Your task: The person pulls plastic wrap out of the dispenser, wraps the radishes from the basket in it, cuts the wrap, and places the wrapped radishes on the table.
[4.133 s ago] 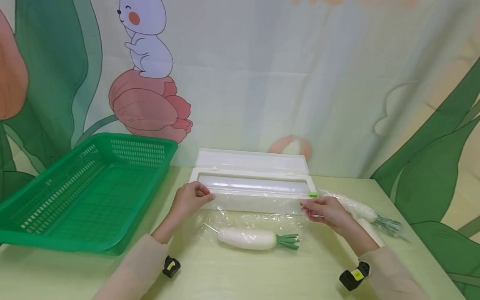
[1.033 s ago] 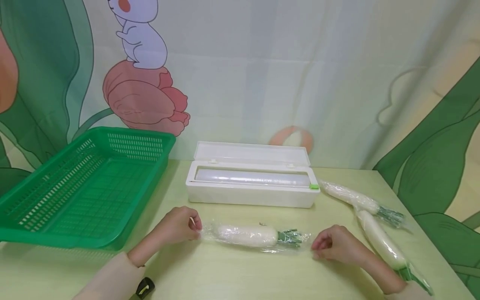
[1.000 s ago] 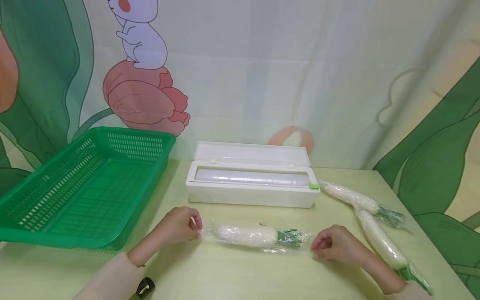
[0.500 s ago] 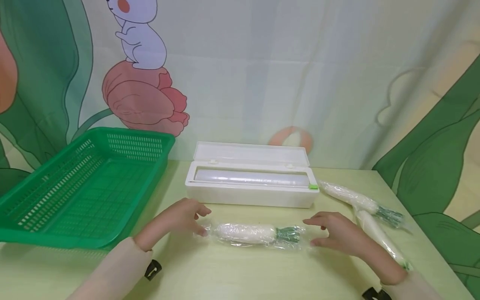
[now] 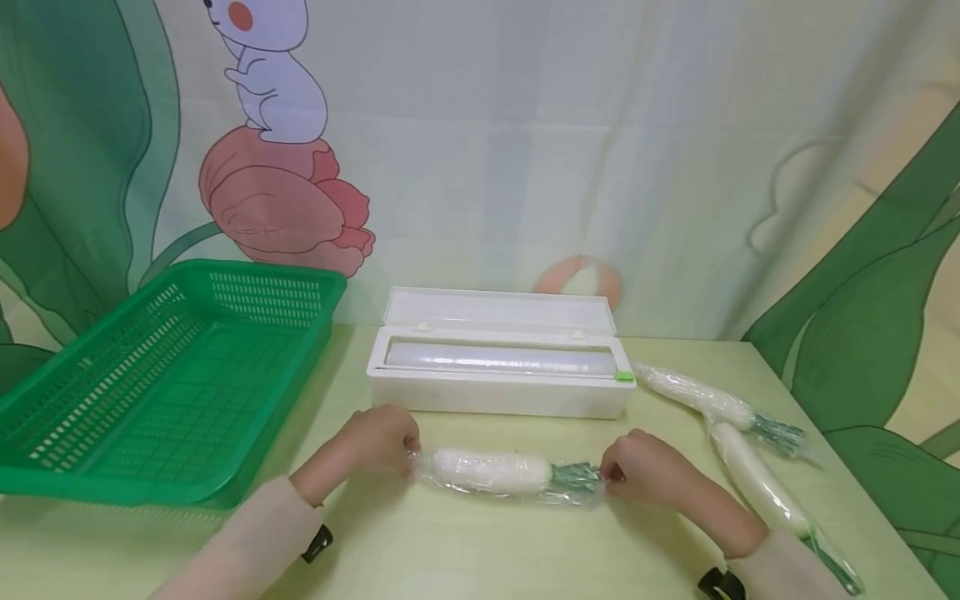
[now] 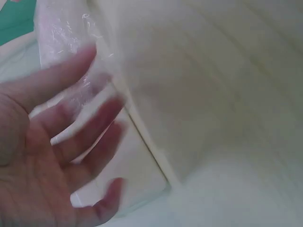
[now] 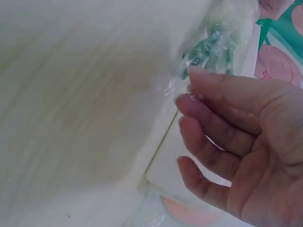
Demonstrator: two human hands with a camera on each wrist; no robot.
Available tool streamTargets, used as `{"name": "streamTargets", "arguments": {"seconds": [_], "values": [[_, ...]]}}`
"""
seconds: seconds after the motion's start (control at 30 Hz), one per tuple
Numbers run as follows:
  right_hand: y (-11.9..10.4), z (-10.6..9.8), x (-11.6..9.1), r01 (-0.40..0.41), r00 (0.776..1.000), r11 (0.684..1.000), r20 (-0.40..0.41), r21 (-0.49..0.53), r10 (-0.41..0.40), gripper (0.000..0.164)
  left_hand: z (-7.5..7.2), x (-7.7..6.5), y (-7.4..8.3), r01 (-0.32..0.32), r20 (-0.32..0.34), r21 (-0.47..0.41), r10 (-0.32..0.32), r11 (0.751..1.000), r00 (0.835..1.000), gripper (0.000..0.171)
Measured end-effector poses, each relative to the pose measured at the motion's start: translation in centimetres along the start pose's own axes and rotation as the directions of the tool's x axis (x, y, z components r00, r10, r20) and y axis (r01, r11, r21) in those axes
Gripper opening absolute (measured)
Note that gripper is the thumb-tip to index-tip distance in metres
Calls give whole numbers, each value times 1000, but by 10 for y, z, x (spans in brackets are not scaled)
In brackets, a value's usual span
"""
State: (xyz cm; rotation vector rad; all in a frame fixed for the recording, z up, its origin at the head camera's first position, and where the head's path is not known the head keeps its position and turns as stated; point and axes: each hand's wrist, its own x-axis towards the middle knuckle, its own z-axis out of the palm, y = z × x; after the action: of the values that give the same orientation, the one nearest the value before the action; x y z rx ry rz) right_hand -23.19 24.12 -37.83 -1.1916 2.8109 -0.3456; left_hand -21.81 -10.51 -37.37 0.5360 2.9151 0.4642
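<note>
A white radish with green leaf stubs lies wrapped in clear plastic wrap on the table. At its root end, my left hand has its fingers bent around the loose wrap. The left wrist view shows that hand blurred, with film between thumb and forefinger and the other fingers spread. Beyond the leaves, my right hand holds the other end of the wrap. In the right wrist view, thumb and forefinger of the right hand pinch the film beside the green stubs.
Behind the radish stands a white wrap dispenser, its lid raised and a film roll inside. Two wrapped radishes, one at the back and one nearer, lie at the right. A green basket stands left.
Earlier both hands held film at the dispenser over the bare radish. The film is now around the radish. Since half a second ago, the hands have moved in and closed on the wrap's ends.
</note>
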Motion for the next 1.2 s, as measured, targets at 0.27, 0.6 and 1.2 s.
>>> {"name": "streamTargets", "arguments": {"seconds": [0.27,0.6,1.2], "values": [[-1,1,-1,29,998,1000,-52,4,-29,16,1,-2,2,-82,-56,38,84,996,995,30],[10,-2,-12,-19,999,953,33,302,10,4,-1,-9,-12,-132,19,-192,138,972,990,17],[9,0,-19,-30,991,861,126,508,-40,37,-3,-21,-13,-80,171,-390,158,917,973,17]]}}
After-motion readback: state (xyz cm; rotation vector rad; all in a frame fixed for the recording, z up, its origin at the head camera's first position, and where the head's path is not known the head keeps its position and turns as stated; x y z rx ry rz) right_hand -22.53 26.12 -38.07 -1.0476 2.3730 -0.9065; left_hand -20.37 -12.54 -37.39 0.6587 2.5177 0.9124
